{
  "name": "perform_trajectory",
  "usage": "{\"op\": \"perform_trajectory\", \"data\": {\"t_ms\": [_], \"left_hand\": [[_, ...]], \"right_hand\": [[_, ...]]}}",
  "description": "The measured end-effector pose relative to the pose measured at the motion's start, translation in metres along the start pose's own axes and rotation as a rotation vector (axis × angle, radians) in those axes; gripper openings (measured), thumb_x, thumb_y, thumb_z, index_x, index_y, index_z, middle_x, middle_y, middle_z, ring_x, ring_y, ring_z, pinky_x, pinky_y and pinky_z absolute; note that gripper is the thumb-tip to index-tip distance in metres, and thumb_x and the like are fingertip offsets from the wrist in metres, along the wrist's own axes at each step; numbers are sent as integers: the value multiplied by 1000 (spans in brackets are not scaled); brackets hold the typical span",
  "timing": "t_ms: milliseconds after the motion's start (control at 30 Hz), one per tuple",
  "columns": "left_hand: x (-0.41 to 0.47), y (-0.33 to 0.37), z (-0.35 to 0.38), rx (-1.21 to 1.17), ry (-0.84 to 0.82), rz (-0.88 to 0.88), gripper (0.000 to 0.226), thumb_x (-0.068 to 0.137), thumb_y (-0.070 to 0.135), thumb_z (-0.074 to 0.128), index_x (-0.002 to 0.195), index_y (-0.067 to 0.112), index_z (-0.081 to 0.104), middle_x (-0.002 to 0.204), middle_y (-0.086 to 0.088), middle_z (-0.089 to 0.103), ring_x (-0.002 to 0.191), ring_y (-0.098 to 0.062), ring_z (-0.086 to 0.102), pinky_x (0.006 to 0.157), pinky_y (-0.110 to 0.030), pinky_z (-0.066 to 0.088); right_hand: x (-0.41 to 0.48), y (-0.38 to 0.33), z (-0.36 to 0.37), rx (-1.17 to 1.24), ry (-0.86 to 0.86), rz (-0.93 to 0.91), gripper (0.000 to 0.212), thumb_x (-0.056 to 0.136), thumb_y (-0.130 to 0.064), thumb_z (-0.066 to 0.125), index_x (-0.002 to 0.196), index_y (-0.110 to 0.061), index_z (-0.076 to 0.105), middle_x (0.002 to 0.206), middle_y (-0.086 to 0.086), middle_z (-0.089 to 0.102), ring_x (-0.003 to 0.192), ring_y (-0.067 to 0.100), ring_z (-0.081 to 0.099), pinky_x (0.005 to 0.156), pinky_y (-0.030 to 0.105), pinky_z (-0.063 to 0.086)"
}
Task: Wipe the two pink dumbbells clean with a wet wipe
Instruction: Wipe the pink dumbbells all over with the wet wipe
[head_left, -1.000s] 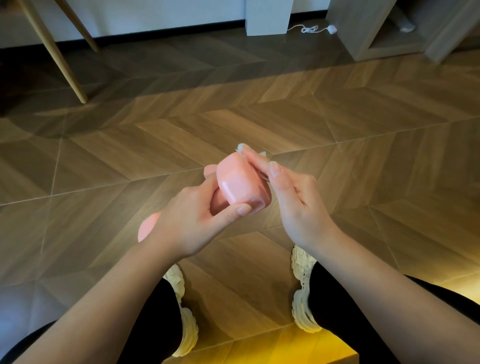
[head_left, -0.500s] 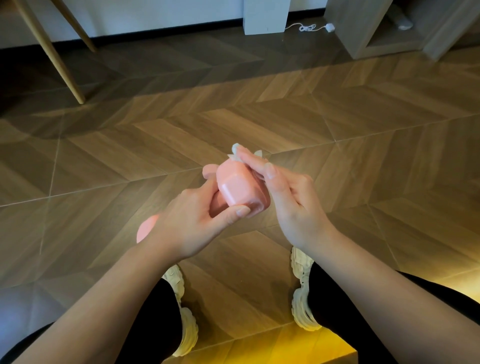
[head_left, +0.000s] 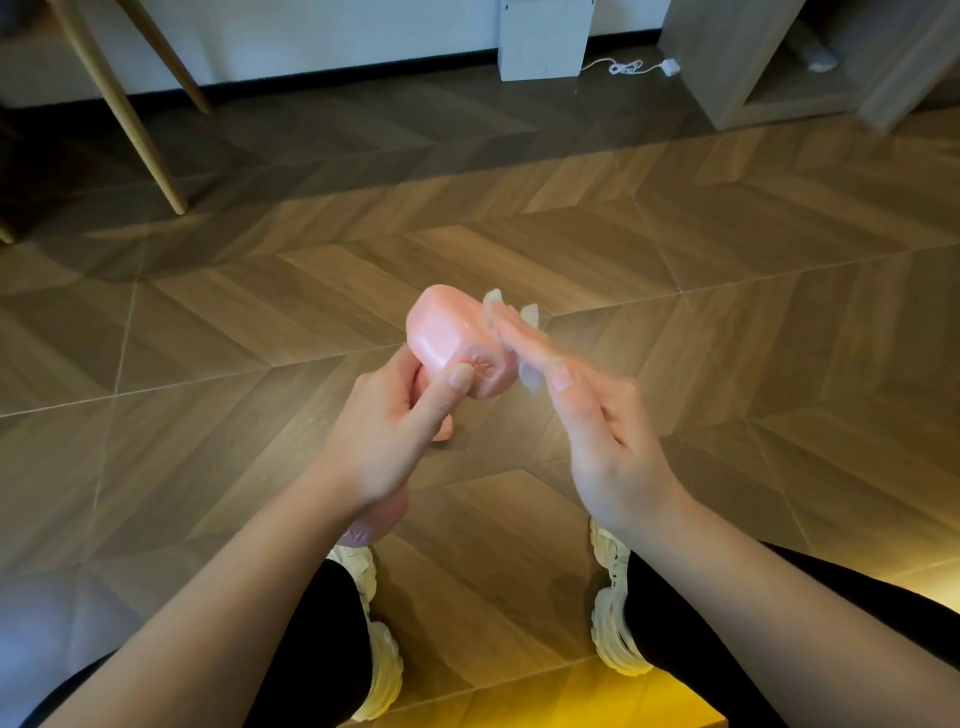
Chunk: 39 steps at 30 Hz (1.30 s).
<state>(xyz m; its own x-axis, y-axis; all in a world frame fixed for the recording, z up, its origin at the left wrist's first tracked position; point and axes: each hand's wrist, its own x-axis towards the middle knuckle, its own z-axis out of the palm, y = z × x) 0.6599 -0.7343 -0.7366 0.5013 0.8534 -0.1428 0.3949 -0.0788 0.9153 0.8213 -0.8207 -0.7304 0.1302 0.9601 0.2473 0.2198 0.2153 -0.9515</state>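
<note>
Stands on a chevron-patterned wooden floor (head_left: 571, 234), cream chunky shoes (head_left: 615, 618) planted apart below two bare forearms. Grips the handle of a pink dumbbell (head_left: 452, 348) in the left hand (head_left: 384, 436), fingers curled round it and thumb laid on the upper head's end face; holds it tilted in the air at mid-view, lower head peeking out under the left wrist. Presses a crumpled white wet wipe (head_left: 531, 376) against the right side of that upper head with the straight, close-set fingers of the right hand (head_left: 613, 441), blurred at the tips.
</note>
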Motion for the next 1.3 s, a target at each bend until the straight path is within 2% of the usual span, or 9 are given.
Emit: {"op": "perform_trajectory", "data": {"t_ms": [67,200,333,500,633,800,967,1100,1300], "left_hand": [[0,2,3,85,-20,11,49,73,81,41,81,33,51,57,22,59,49,2,52,52,-19,37],[-2,6,8,258,-81,75,45,73,84,35,87,43,47,74,38,59,67,8,57,56,-13,37],[-3,7,8,224,-59,62,48,70,84,37,83,39,48,66,33,60,60,6,56,54,-16,35],[2,0,3,-1,-3,-9,54,72,81,42,79,28,52,53,16,55,46,-2,47,55,-32,35],[3,1,3,143,-47,6,49,74,81,39,82,34,50,55,21,59,47,1,52,53,-19,35],[1,3,9,268,-103,92,46,74,83,36,85,41,49,68,36,59,62,8,56,53,-13,34],[3,2,3,-24,-40,10,69,64,96,43,81,30,52,55,17,55,45,-3,48,50,-22,37],[8,-2,-7,15,-42,-37,62,69,89,42,85,30,56,55,19,53,48,-3,45,56,-34,35],[3,-1,1,176,-155,18,44,75,80,38,79,37,50,55,22,58,48,1,52,55,-26,35]], "right_hand": [[1,0,2,-54,-4,-28,48,103,-21,29,138,3,51,148,10,50,145,19,38,118,52,31],[12,5,-5,-82,40,79,54,102,-32,26,139,-6,54,147,3,53,142,12,41,120,49,27],[9,8,-12,-3,70,173,57,100,-41,28,138,-10,56,142,-2,58,136,7,48,116,42,36],[0,4,-6,-12,48,55,48,103,-27,28,136,-6,55,144,7,55,140,16,45,116,54,33],[4,0,1,-79,14,-5,48,104,-24,27,135,-2,57,145,8,54,142,18,42,119,54,26],[15,5,-8,-89,56,127,48,104,-29,26,136,-12,57,141,1,58,138,12,47,120,50,25],[1,8,-13,-77,63,181,47,104,-27,27,137,-12,57,119,-5,69,126,13,57,116,45,33],[-4,4,-6,-109,25,24,50,103,-24,25,136,-3,56,142,5,57,139,13,45,122,45,24],[10,10,-4,-158,-4,9,44,106,-16,28,136,-3,57,145,5,54,141,12,43,122,47,23]]}}
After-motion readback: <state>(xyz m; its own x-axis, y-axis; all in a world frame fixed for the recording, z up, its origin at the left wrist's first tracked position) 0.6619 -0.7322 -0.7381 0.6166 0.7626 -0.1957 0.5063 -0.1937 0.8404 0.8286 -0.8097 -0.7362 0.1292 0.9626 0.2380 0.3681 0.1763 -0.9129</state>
